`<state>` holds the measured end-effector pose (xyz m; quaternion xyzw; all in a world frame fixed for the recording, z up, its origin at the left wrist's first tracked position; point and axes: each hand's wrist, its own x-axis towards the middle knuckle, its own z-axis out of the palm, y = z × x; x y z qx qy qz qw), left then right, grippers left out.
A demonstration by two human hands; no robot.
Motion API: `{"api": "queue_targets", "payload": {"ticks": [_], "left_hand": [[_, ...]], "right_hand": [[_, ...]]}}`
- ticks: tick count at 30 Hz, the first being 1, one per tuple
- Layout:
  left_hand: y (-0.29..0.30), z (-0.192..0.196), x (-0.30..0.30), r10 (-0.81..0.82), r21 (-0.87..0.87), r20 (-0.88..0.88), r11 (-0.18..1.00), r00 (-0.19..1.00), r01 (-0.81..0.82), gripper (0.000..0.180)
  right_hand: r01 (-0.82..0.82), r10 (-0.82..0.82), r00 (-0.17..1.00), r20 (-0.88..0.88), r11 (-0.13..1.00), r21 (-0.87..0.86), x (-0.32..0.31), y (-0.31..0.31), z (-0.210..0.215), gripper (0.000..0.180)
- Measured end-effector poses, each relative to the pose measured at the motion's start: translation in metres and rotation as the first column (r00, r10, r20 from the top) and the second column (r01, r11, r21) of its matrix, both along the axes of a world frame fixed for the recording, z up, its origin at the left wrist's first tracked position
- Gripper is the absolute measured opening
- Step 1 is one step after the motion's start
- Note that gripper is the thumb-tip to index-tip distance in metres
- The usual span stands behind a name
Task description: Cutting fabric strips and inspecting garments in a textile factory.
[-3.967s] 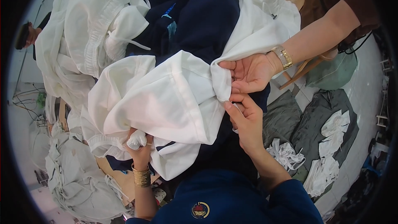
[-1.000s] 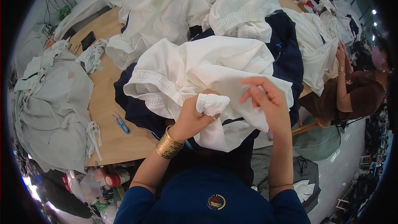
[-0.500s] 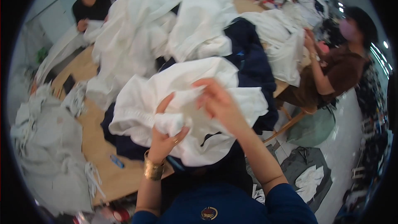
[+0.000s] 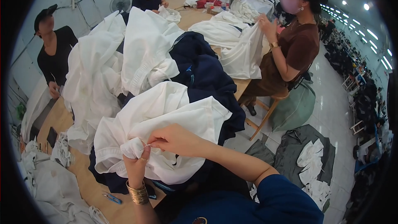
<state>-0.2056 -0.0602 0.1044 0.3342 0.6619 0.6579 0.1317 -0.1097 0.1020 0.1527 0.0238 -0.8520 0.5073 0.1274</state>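
A white garment [image 4: 166,112] with a gathered, elastic-looking edge lies over dark navy cloth [image 4: 207,58] in front of me. My left hand [image 4: 136,164], a gold bracelet on its wrist, is closed around a bunched fold of this garment, thumb on top. Right beside that thumb, my right hand [image 4: 172,140] pinches a small bit of white at the fold; whether it is thread or cloth edge is too small to tell. Thread snips [image 4: 112,198] with a blue handle lie on the wooden table [image 4: 97,180] near my left forearm.
White garments [image 4: 97,74] are heaped beyond my hands. Pale cloth [image 4: 58,186] hangs at the near left. Co-workers sit around the table; one at the right [image 4: 290,45] handles white cloth. A green sack [image 4: 292,108] and dark grey cloth [image 4: 306,149] lie on the floor.
My right hand has come in to my left thumb and now pinches at the fold, where before it was raised apart and blurred. The view has shifted, bringing another co-worker into sight.
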Motion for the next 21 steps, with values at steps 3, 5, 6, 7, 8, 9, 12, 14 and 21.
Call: {"api": "queue_targets", "payload": {"ticks": [3,5,6,7,8,9,12,14,21], "left_hand": [[0.011,0.003,0.006,-0.036,-0.048,0.005,0.998,0.999,0.036,0.033],[0.021,0.013,0.02,-0.001,0.121,0.037,0.993,0.999,-0.003,0.059],[0.014,0.012,0.017,-0.103,0.089,0.095,0.991,0.99,0.095,0.078],[0.016,0.011,0.018,-0.135,0.09,0.09,0.988,0.987,0.127,0.078],[0.017,0.012,0.019,-0.106,0.11,0.07,0.989,0.992,0.098,0.077],[0.019,0.013,0.021,-0.075,0.129,0.052,0.989,0.996,0.068,0.076],[0.015,0.0,0.009,-0.145,0.11,0.064,0.984,0.987,0.138,0.065],[0.02,0.001,0.012,-0.122,0.087,0.049,0.989,0.991,0.118,0.049],[0.026,-0.006,-0.002,-0.052,-0.057,0.047,0.997,0.998,0.054,0.028]], "right_hand": [[0.218,-0.218,0.972,-0.09,0.976,-0.003,-0.002,0.003,-0.01,0.014],[0.41,-0.41,0.897,-0.168,0.911,-0.033,-0.006,0.002,-0.014,0.013],[0.371,-0.386,0.915,-0.12,0.919,-0.133,-0.012,-0.004,-0.017,0.014],[0.334,-0.36,0.93,-0.078,0.913,-0.233,-0.018,-0.009,-0.021,0.015],[0.285,-0.323,0.934,-0.156,0.933,-0.221,-0.026,-0.023,-0.031,0.016],[0.236,-0.281,0.931,-0.231,0.95,-0.205,-0.028,-0.03,-0.033,0.018],[0.089,-0.098,0.995,-0.031,0.971,-0.222,-0.021,-0.022,-0.029,0.02],[0.118,-0.12,0.993,-0.012,0.987,-0.108,-0.017,-0.017,-0.034,0.021],[0.19,-0.175,0.976,-0.128,0.974,0.12,0.001,-0.016,-0.043,0.022]]}}
